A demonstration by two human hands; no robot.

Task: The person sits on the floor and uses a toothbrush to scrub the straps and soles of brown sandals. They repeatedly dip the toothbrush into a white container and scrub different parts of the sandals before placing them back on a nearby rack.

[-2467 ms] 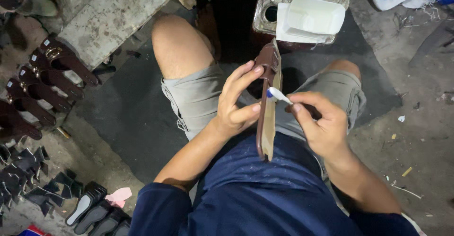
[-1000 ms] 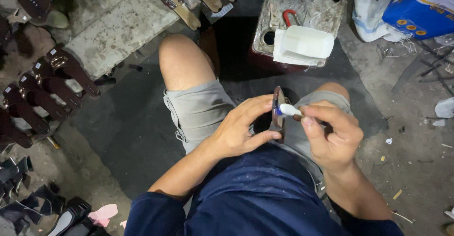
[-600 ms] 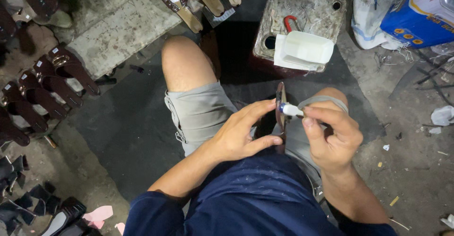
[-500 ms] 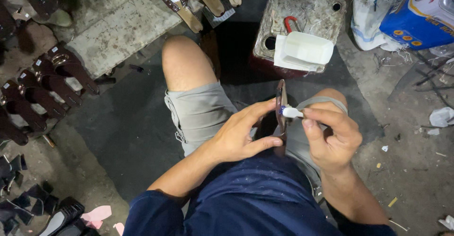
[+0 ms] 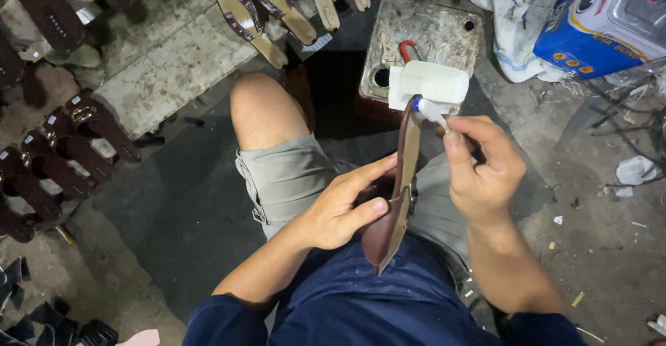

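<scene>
My left hand [image 5: 340, 211] grips a brown sandal [image 5: 397, 200] edge-up over my lap, fingers closed around it. My right hand [image 5: 482, 169] pinches a small brush [image 5: 430, 110], its tip touching the sandal's far end, near a white tub [image 5: 429, 84].

top: navy, long sleeves pushed up | shorts: grey-khaki, apparently cargo | knees bare

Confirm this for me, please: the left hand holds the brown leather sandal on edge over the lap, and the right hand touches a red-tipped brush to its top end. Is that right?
Not quite: in the head view the brush tip is white with a blue band, not red. The left hand does hold the brown leather sandal on edge over the lap, and the right hand touches the white-tipped brush to its top end.
</scene>
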